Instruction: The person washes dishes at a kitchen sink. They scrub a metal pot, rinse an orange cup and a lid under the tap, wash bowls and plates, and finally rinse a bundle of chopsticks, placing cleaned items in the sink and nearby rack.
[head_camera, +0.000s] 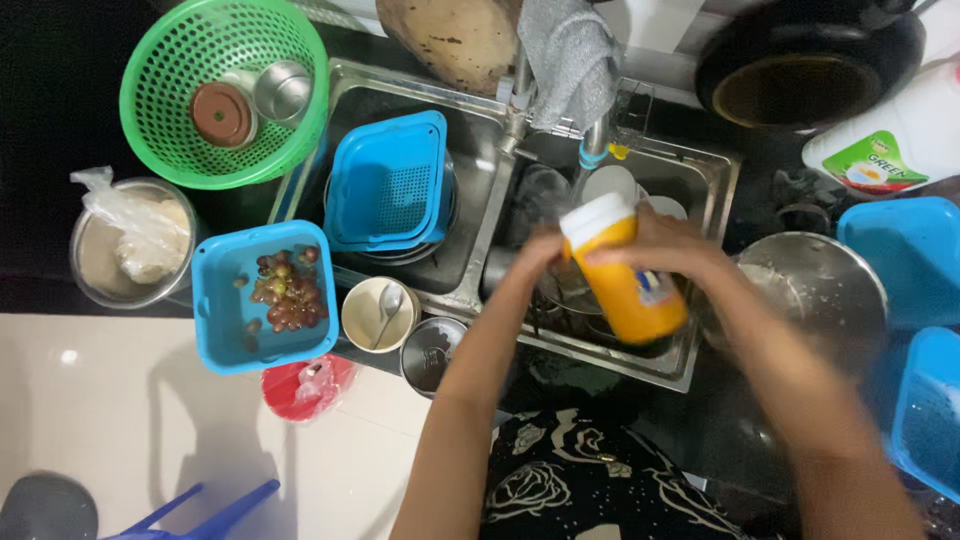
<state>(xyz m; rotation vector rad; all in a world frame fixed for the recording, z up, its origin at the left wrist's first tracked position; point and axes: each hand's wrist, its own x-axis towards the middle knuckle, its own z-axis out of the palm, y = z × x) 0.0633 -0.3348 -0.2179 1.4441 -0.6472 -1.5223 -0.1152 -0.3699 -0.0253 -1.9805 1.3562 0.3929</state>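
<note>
Hands over the right basin of a steel double sink (712, 175). We hold an orange bottle (628, 285) with a white cap tilted, cap toward the tap. Our right hand (668, 245) wraps the bottle's upper body, fingers curled and pressed against it. Our left hand (538, 252) sits at the cap end; it is blurred, so we cannot tell how its fingers lie, though they seem to touch the bottle just under the cap. Beyond the fingertips, white dishes (612, 182) lie in the basin under a tap draped with a grey cloth (570, 55). Left of the left hand, a blue square basket (388, 180) fills the other basin. Further left, a blue tray of grapes (265, 295) and a cup with a spoon (378, 313). Right of the right hand, a steel bowl (825, 285).
</note>
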